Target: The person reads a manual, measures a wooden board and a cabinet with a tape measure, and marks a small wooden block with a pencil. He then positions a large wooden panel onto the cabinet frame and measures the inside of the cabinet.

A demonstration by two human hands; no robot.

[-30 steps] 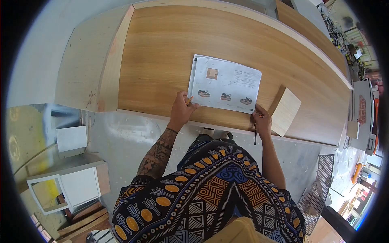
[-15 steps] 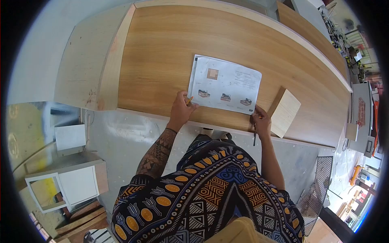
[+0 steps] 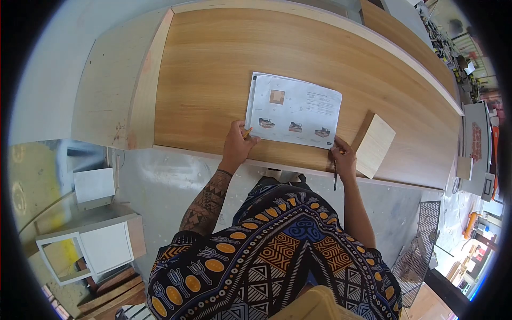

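Note:
Printed sheets [image 3: 296,111] with small pictures and text lie on the wood-grain tabletop [image 3: 208,69]. My left hand [image 3: 237,146] is closed at their lower left corner, with a short yellow pencil [image 3: 247,132] between thumb and fingers. At the lower right corner is my right hand [image 3: 344,159], its fingers closed around a slim dark pencil [image 3: 335,178] that points down towards me. The right fingertips touch or nearly touch the paper edge. Just right of that hand, a pale wooden block [image 3: 377,144] rests on the tabletop.
A raised pale rim [image 3: 330,22] runs along the tabletop's far side, and a pale side panel [image 3: 120,80] stands at left. White cabinet frames [image 3: 106,248] are on the floor at lower left. A perforated metal sheet [image 3: 424,245] stands at lower right.
The camera view has shifted very slightly. Both hands keep their grips, and the sheets and block stay in place.

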